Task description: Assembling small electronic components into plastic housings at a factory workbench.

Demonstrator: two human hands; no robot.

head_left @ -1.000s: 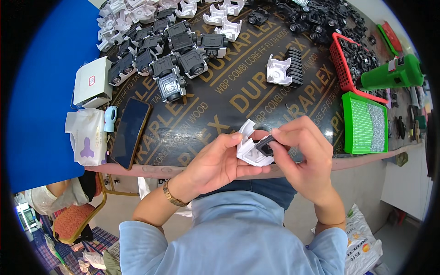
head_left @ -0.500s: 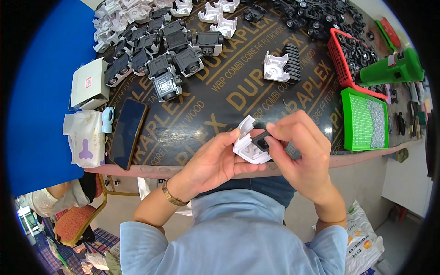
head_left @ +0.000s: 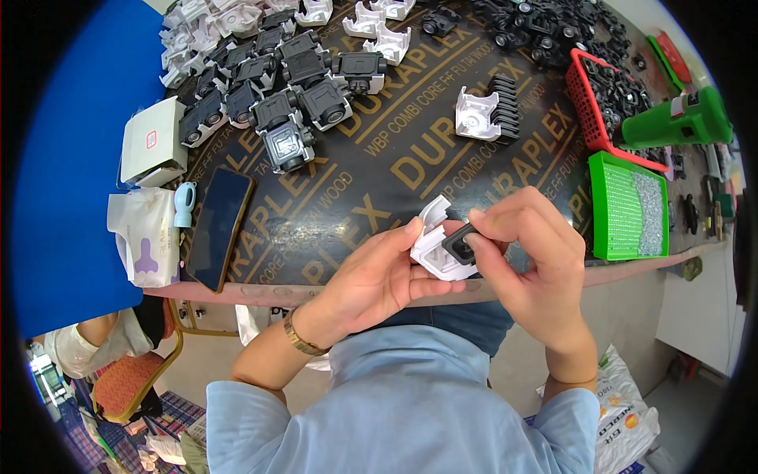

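Note:
My left hand is closed around a white plastic toy-car body shell, tilted just above the table's near edge. Between the thumb and fingers of my right hand is a small black rectangular plastic part. That part sits over the hollow of the shell; whether it touches the shell I cannot tell. Farther off on the table lies another white shell, beside a row of thin black plastic parts.
Assembled black-and-white toy cars and white shells crowd the far left. At right are a red basket of black parts, a green tray of small metal pieces and a green tool. A phone lies left.
Both hands have shifted slightly to the right, along with the shell and the black part. The black part now shows more of its broad face.

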